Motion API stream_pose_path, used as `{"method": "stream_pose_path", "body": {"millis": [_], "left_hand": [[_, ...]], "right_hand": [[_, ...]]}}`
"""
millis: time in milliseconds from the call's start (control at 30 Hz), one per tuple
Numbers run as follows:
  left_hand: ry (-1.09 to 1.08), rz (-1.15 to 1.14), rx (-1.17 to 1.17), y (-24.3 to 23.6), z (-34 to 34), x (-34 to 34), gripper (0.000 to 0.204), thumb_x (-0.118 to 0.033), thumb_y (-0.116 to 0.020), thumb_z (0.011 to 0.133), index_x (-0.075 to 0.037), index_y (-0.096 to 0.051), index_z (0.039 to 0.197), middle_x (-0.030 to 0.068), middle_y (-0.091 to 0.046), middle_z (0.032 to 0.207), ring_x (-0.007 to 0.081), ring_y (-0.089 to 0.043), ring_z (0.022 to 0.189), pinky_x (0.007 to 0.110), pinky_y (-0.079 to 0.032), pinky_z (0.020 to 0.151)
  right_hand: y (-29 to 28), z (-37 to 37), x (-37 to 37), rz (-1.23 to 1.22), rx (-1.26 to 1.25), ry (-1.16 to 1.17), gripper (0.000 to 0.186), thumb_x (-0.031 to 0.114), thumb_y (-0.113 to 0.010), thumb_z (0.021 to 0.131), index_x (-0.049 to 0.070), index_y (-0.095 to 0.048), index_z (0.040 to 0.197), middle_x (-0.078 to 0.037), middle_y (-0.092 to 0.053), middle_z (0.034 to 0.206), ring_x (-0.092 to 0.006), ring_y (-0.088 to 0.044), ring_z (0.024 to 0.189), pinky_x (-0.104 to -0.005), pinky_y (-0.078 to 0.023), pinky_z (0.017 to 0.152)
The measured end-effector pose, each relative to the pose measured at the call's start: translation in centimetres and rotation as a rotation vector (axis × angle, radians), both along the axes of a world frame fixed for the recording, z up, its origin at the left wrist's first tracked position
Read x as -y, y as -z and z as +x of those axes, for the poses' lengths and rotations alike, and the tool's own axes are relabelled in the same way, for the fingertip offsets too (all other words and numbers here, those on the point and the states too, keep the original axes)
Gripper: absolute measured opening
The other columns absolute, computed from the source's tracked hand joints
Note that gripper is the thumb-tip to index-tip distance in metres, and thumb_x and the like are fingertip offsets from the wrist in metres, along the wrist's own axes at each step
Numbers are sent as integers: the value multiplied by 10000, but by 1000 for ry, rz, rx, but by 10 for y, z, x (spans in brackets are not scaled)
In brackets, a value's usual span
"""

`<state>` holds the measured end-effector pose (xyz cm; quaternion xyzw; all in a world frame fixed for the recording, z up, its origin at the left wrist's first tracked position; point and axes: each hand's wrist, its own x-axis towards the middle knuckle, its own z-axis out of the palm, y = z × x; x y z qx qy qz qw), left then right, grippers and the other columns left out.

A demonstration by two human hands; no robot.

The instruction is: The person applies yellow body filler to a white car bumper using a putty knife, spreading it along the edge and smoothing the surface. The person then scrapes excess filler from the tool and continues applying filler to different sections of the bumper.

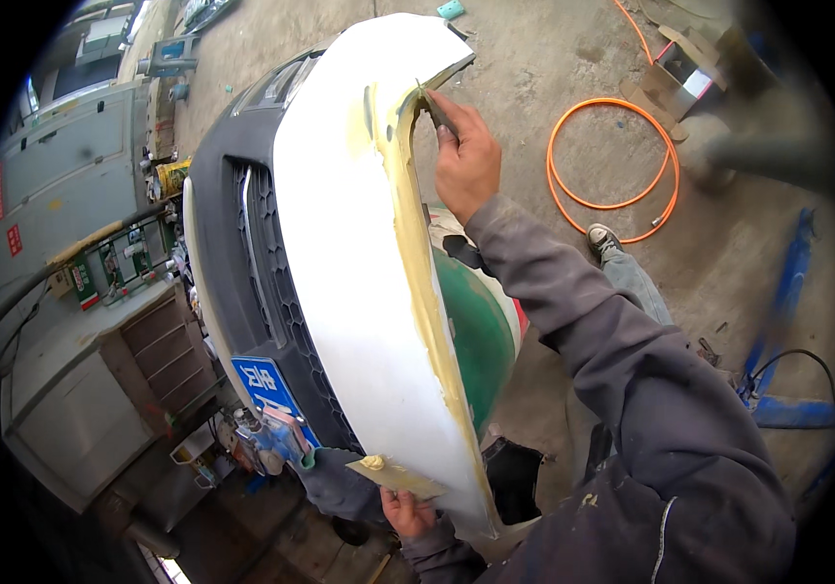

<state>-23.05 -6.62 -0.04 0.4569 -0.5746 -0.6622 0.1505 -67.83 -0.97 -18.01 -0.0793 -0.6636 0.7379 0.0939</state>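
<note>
White painted car bumper shell with black mesh grille, running from top centre to bottom centre of the frame; yellow filler band along its right-hand edge. Probably light for its size, flexy plastic, long enough to twist. Best taken near both ends, by clean white face or black trim; hands off the filler, likely soft or tacky and easy to smear.

Right-hand grip, upper centre: closed in a pinch on thin dark-grey flat tool, right at the bumper's edge. Exact tool type: cannot tell. Left-hand grip, bottom centre: closed on lower edge of thin flat pale-yellow palette, with lump of yellow paste at upper left corner. Palette likely light, fairly stiff; best held by a clean edge, near level.

Writing: blue rectangular number plate with large white characters, left of lower centre, partly blocked by clutter. Small red label on grey metal cabinet, far left; too small to read. No lettering visible on bumper or tool.
</note>
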Motion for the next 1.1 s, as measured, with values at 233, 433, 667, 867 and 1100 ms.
{"method": "stream_pose_path", "body": {"millis": [233,433,667,867,1100], "left_hand": [[20,29,11,-4,-1,-1,463,-64,-499,936,17,-335,1361,167,-496,1302,280,-517,1159,431,-418,993],[47,50,-2,-4,0,1,472,-62,-488,940,12,-316,1374,158,-479,1324,280,-508,1175,441,-408,1006],[69,21,14,-3,5,2,464,-64,-492,943,4,-326,1370,149,-483,1326,278,-502,1187,443,-406,1009],[71,-6,-33,-1,5,-5,438,-29,-489,932,35,-359,1346,161,-506,1277,264,-519,1142,416,-417,985],[180,-41,-123,7,18,0,439,-38,-479,945,-1,-349,1363,143,-497,1320,268,-511,1183,421,-414,1006]], "right_hand": [[-7,34,-6,-104,-67,-153,400,-85,-450,818,58,-629,1145,-152,-628,1036,-299,-621,911,-336,-494,800],[-12,55,-30,-76,-85,-347,436,-131,-442,824,59,-612,1178,-116,-626,1082,-211,-614,958,-277,-474,821],[-26,93,-51,-96,-101,-435,480,-147,-450,767,77,-632,1151,-128,-626,1053,-278,-617,902,-311,-495,780],[-30,146,-68,-62,-143,-502,516,-156,-452,718,70,-637,1144,-126,-613,1074,-279,-607,949,-317,-501,804],[-43,244,-106,-117,-121,-683,534,-166,-440,722,77,-629,1158,-136,-597,1095,-294,-586,998,-324,-490,840]]}}
